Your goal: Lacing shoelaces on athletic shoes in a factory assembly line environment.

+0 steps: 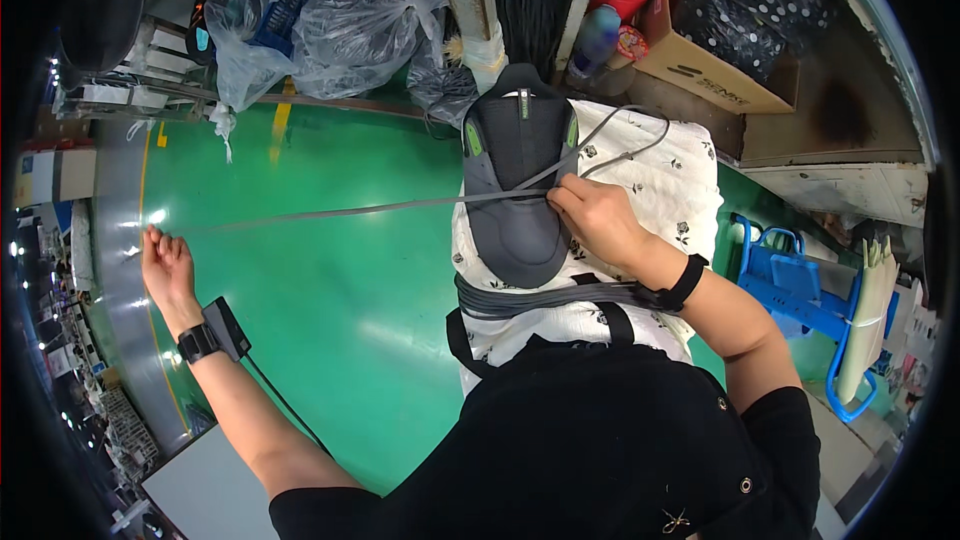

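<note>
A: What are the two objects shown?
B: A dark-grey shoe (510,165) with green side accents, and a slim, flat grey lace (400,206).
A: How is the shoe posed?
B: Top side up, toe toward the wearer, along the left side of the patterned white cloth (690,190); its tongue end projects past the cloth's far edge.
A: And the lace?
B: It crosses the shoe, pinched by the right hand (598,215). One length runs taut beyond the cloth's left edge to the left hand (168,265); another loops over the cloth's far right portion.

2 hands (168,262) (600,217), 1 gry shoe (516,237), 1 lace bndl (545,299).
</note>
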Demonstrator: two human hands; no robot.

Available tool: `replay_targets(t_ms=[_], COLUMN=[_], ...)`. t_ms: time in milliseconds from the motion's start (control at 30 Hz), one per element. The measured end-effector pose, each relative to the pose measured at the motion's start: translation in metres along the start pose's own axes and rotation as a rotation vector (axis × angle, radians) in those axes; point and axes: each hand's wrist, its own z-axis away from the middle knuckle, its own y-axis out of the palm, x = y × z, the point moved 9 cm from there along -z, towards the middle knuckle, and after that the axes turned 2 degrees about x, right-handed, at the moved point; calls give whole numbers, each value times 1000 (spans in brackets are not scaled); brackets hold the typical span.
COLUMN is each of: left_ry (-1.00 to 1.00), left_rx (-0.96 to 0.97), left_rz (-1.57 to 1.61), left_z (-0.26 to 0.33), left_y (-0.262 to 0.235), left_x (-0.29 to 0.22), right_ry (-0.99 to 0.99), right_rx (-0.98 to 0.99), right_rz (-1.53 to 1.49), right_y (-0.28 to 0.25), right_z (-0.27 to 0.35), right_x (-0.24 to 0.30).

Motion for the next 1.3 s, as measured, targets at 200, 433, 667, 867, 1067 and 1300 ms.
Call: replay_targets(t_ms=[200,433,667,867,1067,1300], left_ry=[-119,-246,-170,-84,-11,185], left_rx=[132,112,-144,-264,-459,-433], left_rz=[-61,-148,52,-56,-454,-1028], left_z=[9,16,-3,8,-1,12], left_y=[85,73,-43,-71,-137,-133], left_x=[74,86,39,12,-38,-21], right_ry=[32,552,368,1039,934,738], right_rx=[-60,536,-293,23,-81,-663], right_rz=[-49,-931,-356,-1401,-692,-1117], right_y=[8,52,0,70,59,13], right_z=[-1,21,9,46,35,30], right_x=[-12,-36,-40,-59,-70,-105])
